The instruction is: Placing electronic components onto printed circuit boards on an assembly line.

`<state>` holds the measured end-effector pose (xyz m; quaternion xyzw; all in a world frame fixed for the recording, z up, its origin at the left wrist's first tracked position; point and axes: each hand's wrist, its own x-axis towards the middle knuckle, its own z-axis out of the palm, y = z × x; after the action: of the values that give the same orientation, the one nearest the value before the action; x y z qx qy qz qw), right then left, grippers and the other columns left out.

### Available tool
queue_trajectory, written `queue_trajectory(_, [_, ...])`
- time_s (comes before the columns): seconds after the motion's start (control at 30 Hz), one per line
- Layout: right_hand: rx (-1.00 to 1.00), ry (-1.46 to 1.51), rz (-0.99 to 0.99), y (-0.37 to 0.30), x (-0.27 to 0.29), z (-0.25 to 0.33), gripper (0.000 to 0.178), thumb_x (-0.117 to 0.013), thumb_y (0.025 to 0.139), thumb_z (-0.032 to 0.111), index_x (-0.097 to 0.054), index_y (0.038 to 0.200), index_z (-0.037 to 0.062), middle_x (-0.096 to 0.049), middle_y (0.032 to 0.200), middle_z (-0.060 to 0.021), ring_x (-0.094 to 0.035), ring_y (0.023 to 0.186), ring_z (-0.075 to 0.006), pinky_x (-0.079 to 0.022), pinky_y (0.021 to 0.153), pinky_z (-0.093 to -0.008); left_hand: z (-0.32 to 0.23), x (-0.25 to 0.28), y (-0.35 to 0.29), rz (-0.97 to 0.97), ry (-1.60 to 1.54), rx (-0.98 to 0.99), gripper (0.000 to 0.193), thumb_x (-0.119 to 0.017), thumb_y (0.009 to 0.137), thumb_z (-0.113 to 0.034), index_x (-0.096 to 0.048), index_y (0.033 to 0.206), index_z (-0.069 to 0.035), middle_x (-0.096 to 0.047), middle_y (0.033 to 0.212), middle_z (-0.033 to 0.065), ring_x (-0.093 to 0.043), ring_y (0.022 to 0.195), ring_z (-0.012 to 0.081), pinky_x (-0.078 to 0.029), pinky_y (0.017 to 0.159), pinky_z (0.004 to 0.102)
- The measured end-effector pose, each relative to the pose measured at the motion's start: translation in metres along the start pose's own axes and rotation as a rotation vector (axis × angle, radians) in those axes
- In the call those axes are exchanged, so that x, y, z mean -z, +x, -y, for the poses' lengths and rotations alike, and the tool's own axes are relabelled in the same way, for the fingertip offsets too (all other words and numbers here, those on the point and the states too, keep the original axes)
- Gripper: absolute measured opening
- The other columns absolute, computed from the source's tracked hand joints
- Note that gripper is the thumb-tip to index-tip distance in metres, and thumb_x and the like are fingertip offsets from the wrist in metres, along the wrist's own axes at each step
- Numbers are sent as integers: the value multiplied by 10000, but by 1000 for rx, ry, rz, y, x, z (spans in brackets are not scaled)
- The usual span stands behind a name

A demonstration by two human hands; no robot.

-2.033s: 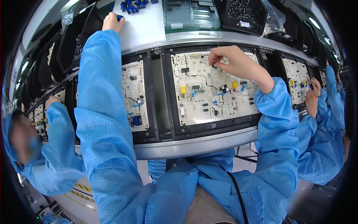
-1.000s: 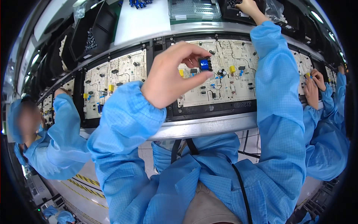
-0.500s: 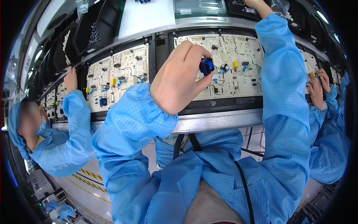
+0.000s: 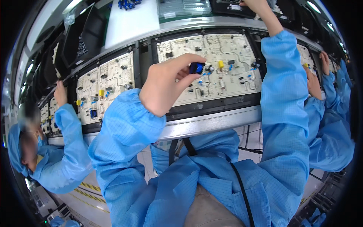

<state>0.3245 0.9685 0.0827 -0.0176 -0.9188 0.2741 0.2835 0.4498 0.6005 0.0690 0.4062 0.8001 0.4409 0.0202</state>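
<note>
Thumb and fingers of my left hand (image 4: 162,85) pinch a small blue-and-black block-shaped electronic component (image 4: 197,68). It is over the left-middle part of a pale circuit board (image 4: 230,89), beside some small capacitors and a yellow component (image 4: 221,65). Whether the held component touches the board I cannot tell. My right arm stretches forward past the board's right edge, and my right hand (image 4: 259,8) is at a black bin (image 4: 230,10) at the far right. Its fingertips are mostly cut off by the upper edge, so any grip is hidden.
Another populated board (image 4: 109,89) lies to the left in the black-framed line, behind a metal rail (image 4: 215,123). Beyond stand a white sheet (image 4: 132,22) with blue components (image 4: 128,4), a clear tray (image 4: 184,9) and black bins (image 4: 81,38). Co-workers' sleeves (image 4: 70,121) flank me.
The whole view has shifted, so the boards and trays appear farther left. My left hand has turned, keeping the blue-and-black component pinched. My right hand stays by the far bin.
</note>
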Motion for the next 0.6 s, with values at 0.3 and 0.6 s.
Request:
queue_trajectory(0.3, [79, 128, 437, -81, 12, 4, 160, -630, 821, 2, -573, 970, 11, -614, 804, -38, -601, 771, -85, -495, 691, -218, 24, -3, 8, 112, -817, 313, 337, -631, 873, -35, -564, 1203, -15, -660, 951, 128, -659, 890, 171, -544, 819, 265])
queue_trajectory(0.6, [295, 41, 660, -106, 11, 14, 189, -612, 816, -42, -558, 992, -1, -625, 819, -62, -612, 784, -140, -502, 716, -255, 40, -18, 8, 116, -764, 308, 286, -565, 928, -89, -553, 1199, 4, -603, 1133, 149, -621, 1019, 203, -493, 930, 304])
